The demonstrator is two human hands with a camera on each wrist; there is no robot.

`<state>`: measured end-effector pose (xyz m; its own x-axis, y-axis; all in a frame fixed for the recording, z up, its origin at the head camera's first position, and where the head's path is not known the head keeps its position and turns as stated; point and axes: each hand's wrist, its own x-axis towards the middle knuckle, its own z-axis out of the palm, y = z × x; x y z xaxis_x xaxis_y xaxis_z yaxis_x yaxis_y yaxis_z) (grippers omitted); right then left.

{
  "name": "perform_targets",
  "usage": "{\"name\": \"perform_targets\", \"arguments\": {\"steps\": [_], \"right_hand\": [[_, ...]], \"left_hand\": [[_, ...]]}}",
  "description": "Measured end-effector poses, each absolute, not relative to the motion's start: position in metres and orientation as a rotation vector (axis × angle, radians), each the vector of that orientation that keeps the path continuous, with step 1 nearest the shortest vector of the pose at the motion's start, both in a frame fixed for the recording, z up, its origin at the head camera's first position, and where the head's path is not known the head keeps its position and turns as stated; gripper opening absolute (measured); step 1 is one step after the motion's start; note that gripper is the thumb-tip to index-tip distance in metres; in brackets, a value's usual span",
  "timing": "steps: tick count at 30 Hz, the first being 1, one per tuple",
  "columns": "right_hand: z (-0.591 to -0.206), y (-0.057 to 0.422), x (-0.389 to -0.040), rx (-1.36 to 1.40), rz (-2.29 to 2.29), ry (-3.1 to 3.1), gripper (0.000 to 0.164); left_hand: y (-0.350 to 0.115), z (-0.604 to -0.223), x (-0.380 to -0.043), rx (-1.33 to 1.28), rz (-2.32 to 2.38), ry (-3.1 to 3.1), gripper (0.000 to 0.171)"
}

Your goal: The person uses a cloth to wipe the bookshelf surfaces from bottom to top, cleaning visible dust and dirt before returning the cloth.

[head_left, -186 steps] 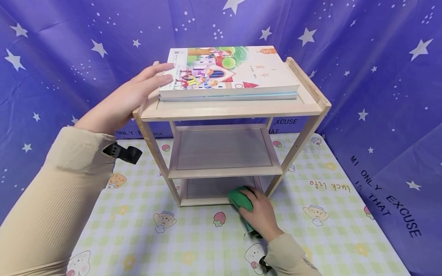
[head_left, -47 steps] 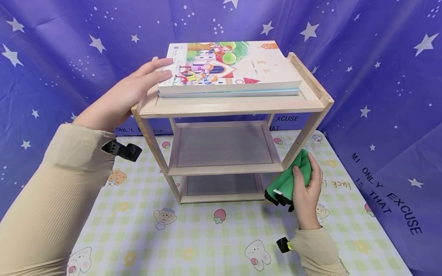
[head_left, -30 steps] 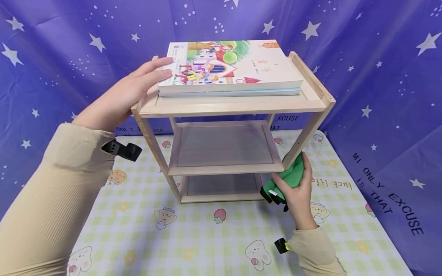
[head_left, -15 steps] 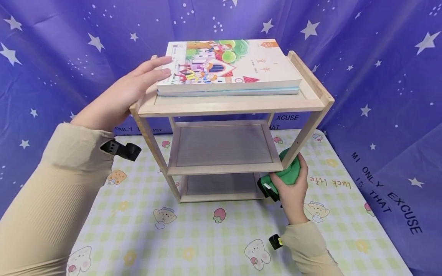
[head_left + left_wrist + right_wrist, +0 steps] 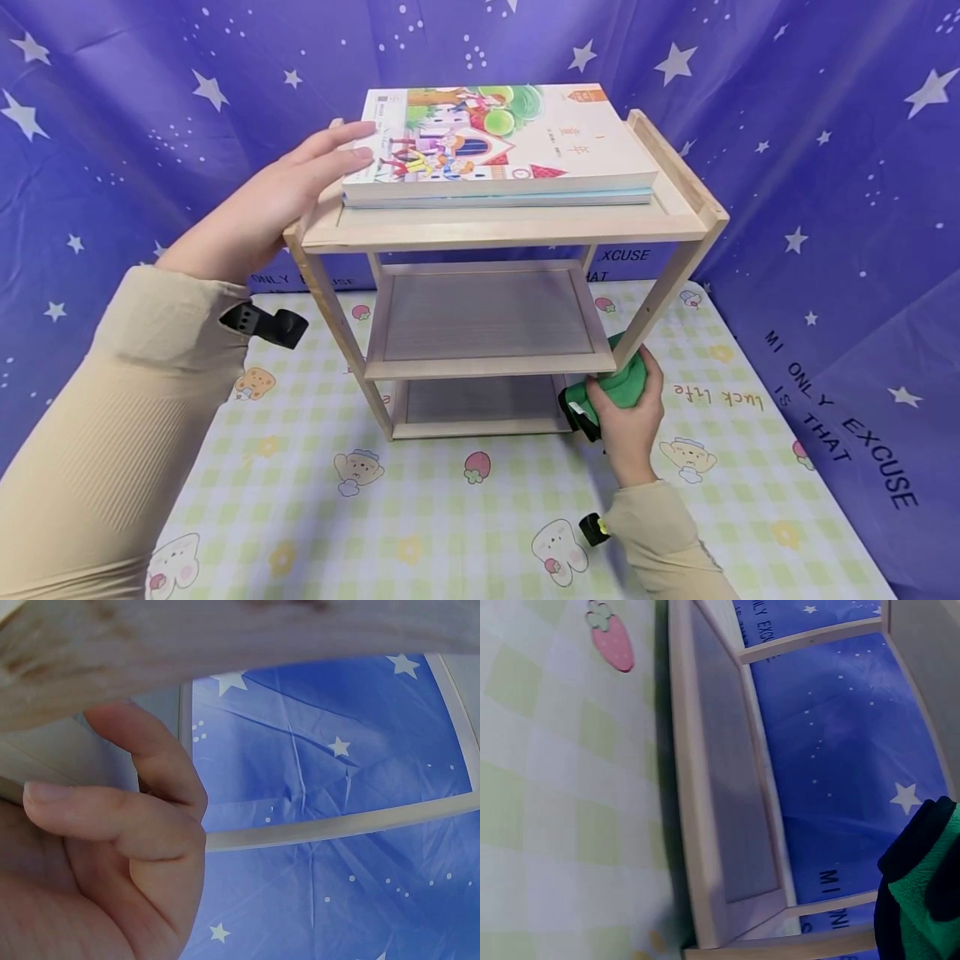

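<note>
A small three-tier wooden shelf (image 5: pixel 495 367) stands on the table, with a short stack of books (image 5: pixel 510 158) lying on its top board. My left hand (image 5: pixel 277 192) grips the left end of the top board: two fingers lie over the books' edge, and the left wrist view has other fingers (image 5: pixel 161 832) curled below the wood. Low at the right front leg (image 5: pixel 652 300), my right hand (image 5: pixel 633 425) holds a green cloth (image 5: pixel 622 387) with black edging, bunched around the leg. In the right wrist view only a corner of the cloth (image 5: pixel 926 885) shows, beside the shelf frame.
The middle board (image 5: pixel 491 321) and bottom board (image 5: pixel 487 402) bear nothing. A checked tablecloth (image 5: pixel 420 500) with cartoon prints covers the table. Purple starry curtains (image 5: pixel 225 50) hang close behind and at both sides.
Six seconds ago my right hand had the cloth on the bottom board; it has since moved to the right front leg, lately sliding slightly left and down. My left hand has stayed put.
</note>
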<state>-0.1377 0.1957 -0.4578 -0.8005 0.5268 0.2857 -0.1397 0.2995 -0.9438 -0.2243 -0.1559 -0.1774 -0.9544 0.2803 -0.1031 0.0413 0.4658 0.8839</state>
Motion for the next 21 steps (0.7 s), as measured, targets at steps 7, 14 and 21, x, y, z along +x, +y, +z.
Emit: {"name": "perform_targets", "arguments": {"steps": [7,14,21], "right_hand": [[-0.467,0.194,-0.139,-0.389,1.530,-2.005,0.073],[-0.471,0.193,-0.138,-0.394,1.518,-1.995,0.071],[-0.480,0.193,-0.138,-0.400,1.492,-1.992,0.071]], "left_hand": [[-0.156,-0.178,-0.224,0.281,1.487,2.479,0.058],[-0.156,-0.178,-0.224,0.282,1.486,2.480,0.058],[-0.156,-0.178,-0.224,0.277,1.481,2.482,0.058]]}}
